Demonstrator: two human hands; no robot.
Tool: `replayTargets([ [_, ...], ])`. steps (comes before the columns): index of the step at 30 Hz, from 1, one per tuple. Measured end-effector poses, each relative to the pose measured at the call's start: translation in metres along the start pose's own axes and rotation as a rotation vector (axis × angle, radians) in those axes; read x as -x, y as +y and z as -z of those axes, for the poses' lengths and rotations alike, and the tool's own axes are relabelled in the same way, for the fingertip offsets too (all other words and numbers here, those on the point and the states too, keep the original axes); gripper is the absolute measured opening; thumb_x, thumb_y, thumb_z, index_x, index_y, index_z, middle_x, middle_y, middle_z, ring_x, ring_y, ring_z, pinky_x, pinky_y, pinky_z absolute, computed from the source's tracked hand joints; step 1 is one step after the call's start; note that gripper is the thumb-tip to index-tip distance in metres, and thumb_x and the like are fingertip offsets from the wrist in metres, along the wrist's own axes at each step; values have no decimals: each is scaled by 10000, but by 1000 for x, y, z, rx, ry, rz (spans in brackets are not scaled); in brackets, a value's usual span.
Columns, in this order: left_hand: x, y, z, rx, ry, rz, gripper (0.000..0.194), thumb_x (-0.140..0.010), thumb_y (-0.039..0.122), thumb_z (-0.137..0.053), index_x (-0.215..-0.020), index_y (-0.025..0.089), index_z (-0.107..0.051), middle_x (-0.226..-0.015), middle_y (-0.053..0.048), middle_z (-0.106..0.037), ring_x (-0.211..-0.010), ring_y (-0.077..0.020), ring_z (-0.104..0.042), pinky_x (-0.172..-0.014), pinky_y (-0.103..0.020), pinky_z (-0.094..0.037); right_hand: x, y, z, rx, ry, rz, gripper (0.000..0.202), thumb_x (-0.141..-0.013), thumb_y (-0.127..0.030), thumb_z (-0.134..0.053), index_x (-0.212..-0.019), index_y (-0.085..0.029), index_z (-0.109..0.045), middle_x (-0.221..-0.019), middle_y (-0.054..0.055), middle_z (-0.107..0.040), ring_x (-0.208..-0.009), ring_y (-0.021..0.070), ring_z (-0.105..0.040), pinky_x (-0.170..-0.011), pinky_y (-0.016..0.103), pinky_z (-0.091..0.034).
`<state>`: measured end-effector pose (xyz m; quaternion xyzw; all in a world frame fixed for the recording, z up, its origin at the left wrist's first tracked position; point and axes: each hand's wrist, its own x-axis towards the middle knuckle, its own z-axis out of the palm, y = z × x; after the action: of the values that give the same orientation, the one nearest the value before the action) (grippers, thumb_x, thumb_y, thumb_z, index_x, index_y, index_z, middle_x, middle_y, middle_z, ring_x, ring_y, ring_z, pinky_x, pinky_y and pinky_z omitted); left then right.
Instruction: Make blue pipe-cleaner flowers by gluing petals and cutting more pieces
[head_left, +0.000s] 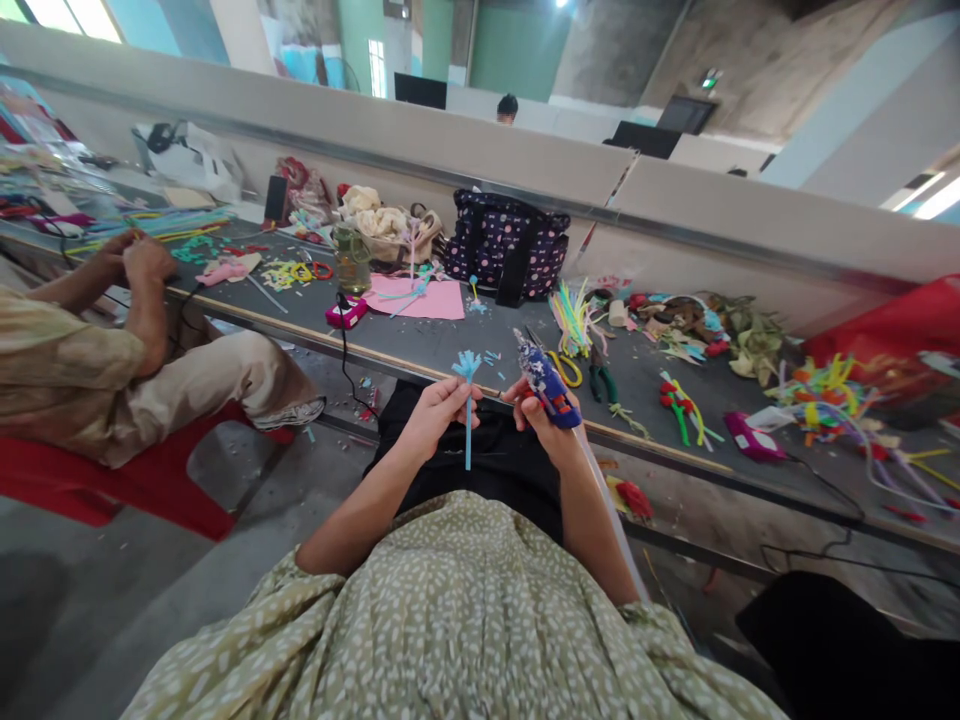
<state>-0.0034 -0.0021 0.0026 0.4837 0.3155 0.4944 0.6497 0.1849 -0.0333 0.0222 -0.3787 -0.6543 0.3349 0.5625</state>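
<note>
My left hand (444, 412) pinches a light blue stem (469, 440) that hangs nearly upright, just past the table's front edge. At its top spreads a fringed light blue tuft (466, 364), like a small flower. A blue hot glue gun (551, 385) with orange parts is gripped in my right hand (546, 420), its whitish, crusted nozzle end tilted up and away from me. Between the two hands, close to my right fingertips, is something small and dark that I cannot make out. Small blue clippings (492, 358) lie on the dark table (420, 345) beyond my hands.
Yellow-handled scissors (565, 370) and green-handled pliers (600, 380) lie right of the glue gun, by a bundle of pastel stems (574, 318). A patterned bag (506, 240), pink sheet (431, 298) and jar (352, 260) stand behind. At left sits a co-worker (75, 340).
</note>
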Motion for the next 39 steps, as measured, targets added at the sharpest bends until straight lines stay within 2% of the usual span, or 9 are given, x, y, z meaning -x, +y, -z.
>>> replayTargets([
  [3, -1, -4, 2, 15, 14, -14, 372, -756, 492, -708, -838, 131, -677, -641, 11, -571, -530, -75, -556, -574, -211, -492, 3, 1, -5, -11, -1, -27, 319, -847, -537, -617, -882, -223, -567, -783, 9, -638, -472, 85, -444, -443, 257, -376],
  [6, -2, -7, 4, 27, 1, -18, 356, -775, 486, -691, -847, 137, -680, -651, 11, -564, -538, -71, -535, -565, -206, -487, 5, 0, -7, -55, 9, -59, 314, -844, -532, -624, -878, -225, -568, -730, 0, -635, -445, 82, -416, -415, 252, -340],
  [15, -3, -6, 3, 39, 15, 14, 342, -760, 483, -696, -820, 150, -653, -644, 15, -540, -545, -83, -511, -572, -218, -473, 8, -6, -7, 7, -1, -25, 371, -842, -578, -595, -848, -207, -608, -735, 13, -623, -467, 88, -447, -447, 265, -371],
  [17, -2, -6, 2, -23, 24, -46, 329, -780, 482, -675, -819, 157, -650, -676, 4, -560, -580, -97, -521, -600, -231, -473, 8, -8, -7, 15, 2, -17, 363, -842, -571, -601, -827, -208, -612, -694, 5, -609, -463, 91, -441, -448, 267, -365],
  [20, 1, -6, 0, -209, 58, -236, 307, -833, 473, -617, -826, 169, -659, -735, -9, -589, -656, -125, -532, -656, -247, -456, 9, -11, -7, 25, 9, -1, 341, -842, -550, -614, -799, -211, -620, -646, -5, -582, -464, 93, -434, -456, 270, -361],
  [23, 4, -3, -1, -410, 96, -407, 319, -879, 471, -553, -813, 182, -672, -767, -21, -595, -728, -152, -535, -723, -266, -433, 10, -11, -7, 27, 30, -2, 343, -844, -557, -607, -804, -217, -622, -660, -2, -589, -472, 98, -436, -456, 273, -357],
  [26, 8, 0, -3, -497, 121, -505, 330, -886, 468, -542, -764, 192, -676, -773, -39, -587, -778, -176, -532, -759, -282, -417, 12, -9, -6, 18, 50, 4, 356, -842, -571, -599, -814, -217, -618, -691, 6, -603, -476, 100, -443, -458, 276, -360],
  [34, 13, 1, -4, -553, 92, -594, 317, -915, 430, -498, -749, 208, -652, -801, -69, -584, -807, -202, -524, -780, -319, -417, 14, -7, -5, 11, 42, 6, 339, -845, -558, -599, -834, -219, -614, -745, 23, -634, -481, 103, -458, -459, 277, -375],
  [39, 15, 2, -7, -509, 100, -590, 364, -880, 508, -526, -720, 214, -669, -844, -86, -629, -872, -230, -552, -846, -366, -437, 15, -6, -6, 40, 71, -15, 304, -842, -519, -618, -830, -215, -623, -760, 24, -633, -507, 107, -468, -476, 279, -403],
])
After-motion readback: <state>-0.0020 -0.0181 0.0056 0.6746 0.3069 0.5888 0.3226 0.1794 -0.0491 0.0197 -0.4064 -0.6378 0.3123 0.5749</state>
